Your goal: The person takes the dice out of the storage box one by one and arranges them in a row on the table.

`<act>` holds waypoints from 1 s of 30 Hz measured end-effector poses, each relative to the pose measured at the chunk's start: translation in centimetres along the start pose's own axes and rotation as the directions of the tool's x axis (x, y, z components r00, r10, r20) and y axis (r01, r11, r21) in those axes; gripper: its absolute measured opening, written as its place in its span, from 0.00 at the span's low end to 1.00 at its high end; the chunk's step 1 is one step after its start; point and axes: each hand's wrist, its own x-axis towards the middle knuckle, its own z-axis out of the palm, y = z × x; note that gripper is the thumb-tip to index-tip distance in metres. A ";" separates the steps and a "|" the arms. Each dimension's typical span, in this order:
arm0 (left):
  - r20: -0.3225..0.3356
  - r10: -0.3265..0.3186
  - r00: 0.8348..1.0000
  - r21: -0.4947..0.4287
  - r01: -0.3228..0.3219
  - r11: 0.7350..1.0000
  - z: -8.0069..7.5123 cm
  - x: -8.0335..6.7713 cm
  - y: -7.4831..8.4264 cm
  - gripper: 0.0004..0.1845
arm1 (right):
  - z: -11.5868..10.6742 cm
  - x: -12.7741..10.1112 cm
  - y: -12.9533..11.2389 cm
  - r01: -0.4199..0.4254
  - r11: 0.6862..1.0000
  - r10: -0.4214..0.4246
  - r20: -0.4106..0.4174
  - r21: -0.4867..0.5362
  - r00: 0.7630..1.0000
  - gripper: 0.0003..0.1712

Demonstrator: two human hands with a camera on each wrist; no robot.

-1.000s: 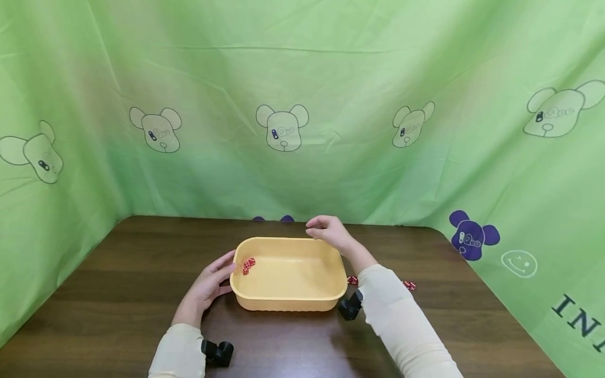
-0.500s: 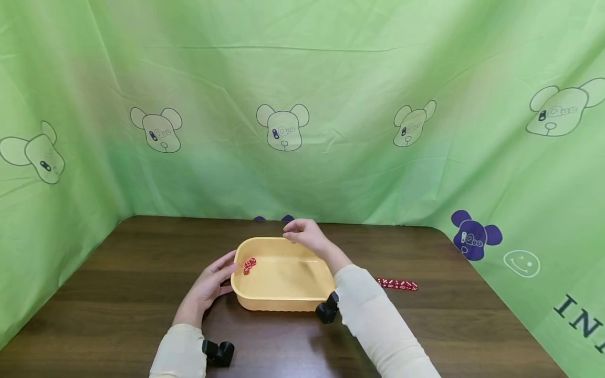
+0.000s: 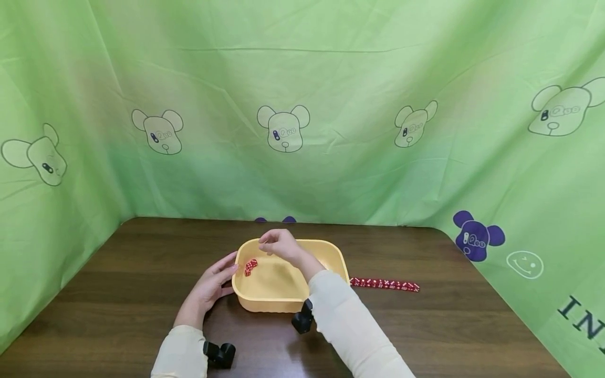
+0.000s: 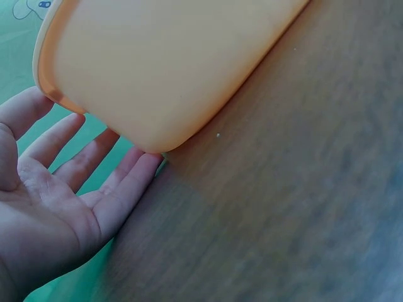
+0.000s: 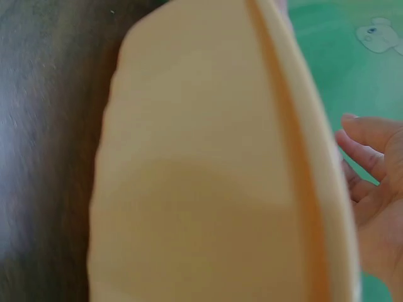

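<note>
A pale yellow plastic tub [image 3: 288,304] stands on the table in front of me. Several red dice [image 3: 251,267] with white dots lie inside it near the left end. My left hand [image 3: 211,281] rests against that end, and the left wrist view shows its fingers [image 4: 123,198] fairly straight against the outer wall. Over the tub hovers my right hand [image 3: 283,247], just above and right of the dice, its fingers loosely bent. In the right wrist view I see nothing held in it, though the tub's rim covers part of the hand.
A straight row of red dice [image 3: 385,284] runs along the brown wooden table [image 3: 449,325] right of the tub. A green curtain [image 3: 212,178] with bear drawings hangs behind and at both sides. Black cameras [image 3: 219,355] sit at both wrists.
My right hand has moved left across the tub, from its right back corner toward the dice inside. The row of dice, earlier covered by the right arm, shows now. My left hand stays put.
</note>
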 end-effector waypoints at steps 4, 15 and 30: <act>-0.008 0.001 1.000 -0.007 -0.001 1.000 0.0 0.0 -0.1 0.27 | 1.0 0.7 1.0 -0.032 0.999 0.032 0.007 0.013 0.999 0.10; -0.005 0.012 1.000 0.001 -0.012 1.000 0.1 0.0 -0.2 0.26 | 2.2 0.7 1.3 -0.087 0.996 0.087 0.008 0.026 0.996 0.10; -0.004 0.019 1.000 -0.008 -0.019 1.000 0.1 0.1 0.0 0.26 | 3.1 3.1 6.2 -0.151 0.988 0.151 -0.023 0.023 0.988 0.09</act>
